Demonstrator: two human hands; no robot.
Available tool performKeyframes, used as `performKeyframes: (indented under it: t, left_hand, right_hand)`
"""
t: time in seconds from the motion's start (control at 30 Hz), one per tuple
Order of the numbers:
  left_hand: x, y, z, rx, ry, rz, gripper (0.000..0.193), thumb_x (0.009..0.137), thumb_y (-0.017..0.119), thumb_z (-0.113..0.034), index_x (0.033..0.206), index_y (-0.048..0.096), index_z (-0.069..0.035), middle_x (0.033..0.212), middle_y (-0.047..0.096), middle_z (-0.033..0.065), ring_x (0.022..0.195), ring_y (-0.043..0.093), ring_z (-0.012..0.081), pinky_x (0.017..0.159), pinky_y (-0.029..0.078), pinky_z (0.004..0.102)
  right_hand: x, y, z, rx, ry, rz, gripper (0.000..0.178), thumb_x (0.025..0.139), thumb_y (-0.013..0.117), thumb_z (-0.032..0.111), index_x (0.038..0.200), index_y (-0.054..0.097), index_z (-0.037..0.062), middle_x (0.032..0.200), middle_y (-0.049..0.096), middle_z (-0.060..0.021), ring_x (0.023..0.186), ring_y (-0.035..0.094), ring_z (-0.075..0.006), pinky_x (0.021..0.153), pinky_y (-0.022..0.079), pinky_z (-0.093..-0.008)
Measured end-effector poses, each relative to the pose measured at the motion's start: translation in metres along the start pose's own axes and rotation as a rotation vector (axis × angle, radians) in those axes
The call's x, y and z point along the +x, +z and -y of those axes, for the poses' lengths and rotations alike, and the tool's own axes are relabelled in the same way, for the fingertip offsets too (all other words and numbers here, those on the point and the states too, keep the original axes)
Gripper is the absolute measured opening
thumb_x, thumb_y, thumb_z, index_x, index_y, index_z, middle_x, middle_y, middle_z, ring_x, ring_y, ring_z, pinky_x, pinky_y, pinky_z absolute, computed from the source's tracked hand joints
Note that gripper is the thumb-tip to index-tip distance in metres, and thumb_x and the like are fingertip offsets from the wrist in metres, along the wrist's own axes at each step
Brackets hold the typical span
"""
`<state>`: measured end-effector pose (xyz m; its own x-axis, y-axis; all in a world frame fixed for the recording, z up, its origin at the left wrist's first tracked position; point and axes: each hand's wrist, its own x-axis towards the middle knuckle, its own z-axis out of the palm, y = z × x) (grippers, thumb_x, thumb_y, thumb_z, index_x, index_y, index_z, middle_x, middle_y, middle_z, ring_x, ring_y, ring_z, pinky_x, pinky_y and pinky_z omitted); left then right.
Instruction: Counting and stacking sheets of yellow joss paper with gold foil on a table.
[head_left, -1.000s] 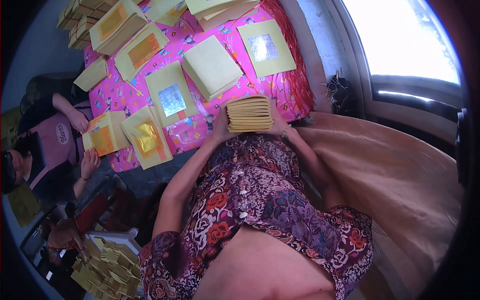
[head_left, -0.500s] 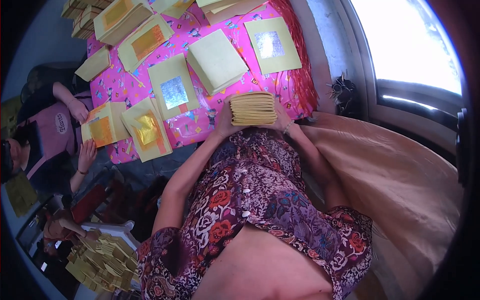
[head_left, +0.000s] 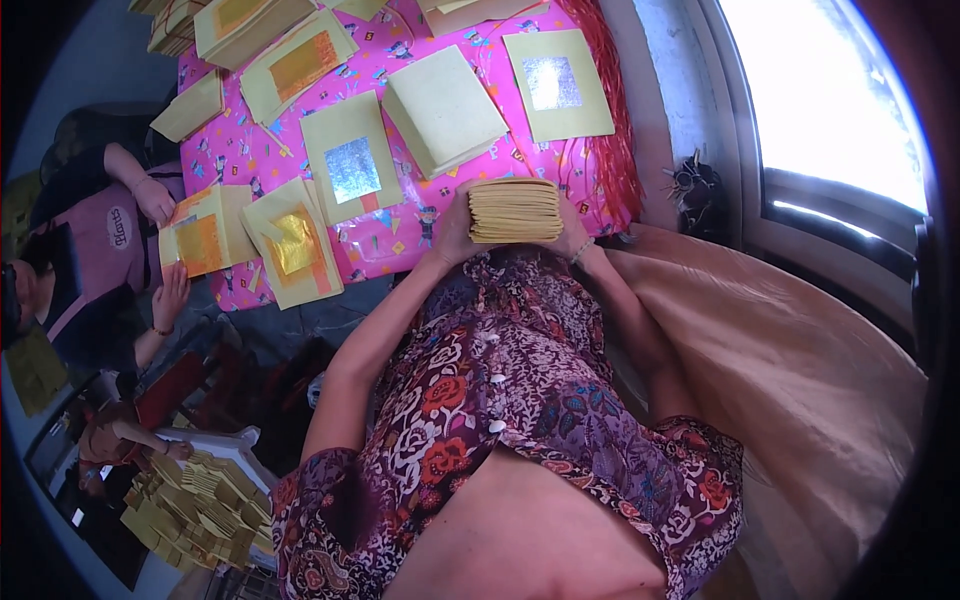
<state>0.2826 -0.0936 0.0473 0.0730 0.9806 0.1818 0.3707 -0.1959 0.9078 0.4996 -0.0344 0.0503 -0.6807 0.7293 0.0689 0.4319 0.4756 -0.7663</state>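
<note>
A thick stack of folded yellow paper (head_left: pixel 514 211) is held between my two hands at the near edge of the pink table, its layered folds turned toward me. My left hand (head_left: pixel 456 232) presses on its left side. On the right side, my right hand (head_left: pixel 572 232) grips it, the fingers partly hidden behind the stack. Just beyond it lies a pile of plain yellow sheets (head_left: pixel 445 108). A sheet with a silver foil square (head_left: pixel 350 168) is to the left, and another silver-foil sheet (head_left: pixel 556 84) lies to the right.
The pink patterned table (head_left: pixel 395 243) carries several more piles, including gold-foil paper (head_left: pixel 294 246). Red strands (head_left: pixel 612 150) hang along its right edge. A co-worker's hands (head_left: pixel 168 290) handle gold-foil paper at left. Behind, another person stands by a heap of yellow bundles (head_left: pixel 200 505).
My hands and the stack remain together, its layers looking slightly more tightly pressed. The whole view has shifted a little. The co-worker's lower hand has moved slightly against the paper.
</note>
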Motion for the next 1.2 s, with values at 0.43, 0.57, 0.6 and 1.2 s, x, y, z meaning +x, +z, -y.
performKeyframes:
  t: [0.43,0.57,0.6,1.2]
  left_hand:
    - [0.002,-0.001,-0.015,-0.06,-0.023,-0.002,0.085,0.055,0.084,-0.02,0.122,0.033,-0.005,0.11,0.049,0.0175,0.105,0.052,0.0348,0.087,0.044,0.0389]
    - [0.013,0.003,-0.024,-0.09,0.002,0.019,0.085,0.055,0.084,-0.021,0.121,0.034,-0.005,0.112,0.049,0.0172,0.104,0.053,0.0333,0.085,0.045,0.0387]
    - [0.018,0.006,-0.025,-0.135,0.011,0.016,0.084,0.055,0.085,-0.022,0.12,0.035,-0.006,0.111,0.05,0.0161,0.102,0.054,0.0313,0.085,0.046,0.0379]
    - [0.048,0.006,-0.081,-0.382,-0.022,-0.015,0.09,0.055,0.085,-0.018,0.126,0.032,-0.008,0.114,0.051,0.0101,0.108,0.051,0.0221,0.092,0.043,0.0351]
  right_hand:
    - [0.003,-0.029,0.045,0.195,0.014,-0.142,0.059,0.063,0.076,0.014,0.116,0.051,0.0035,0.104,0.056,-0.0131,0.098,0.056,-0.0294,0.085,0.045,-0.0337]
    - [-0.006,-0.039,0.049,0.23,0.124,-0.158,0.059,0.062,0.077,0.016,0.113,0.052,0.0028,0.102,0.056,-0.0134,0.095,0.057,-0.0272,0.083,0.045,-0.0334]
    - [-0.009,-0.043,0.05,0.221,0.127,-0.167,0.059,0.062,0.077,0.016,0.113,0.052,0.0028,0.102,0.056,-0.0134,0.095,0.057,-0.0272,0.083,0.045,-0.0334]
    - [-0.007,-0.082,0.09,0.407,0.117,-0.409,0.061,0.061,0.083,0.018,0.109,0.05,0.0004,0.094,0.06,-0.0081,0.086,0.056,-0.0105,0.076,0.047,-0.0267]
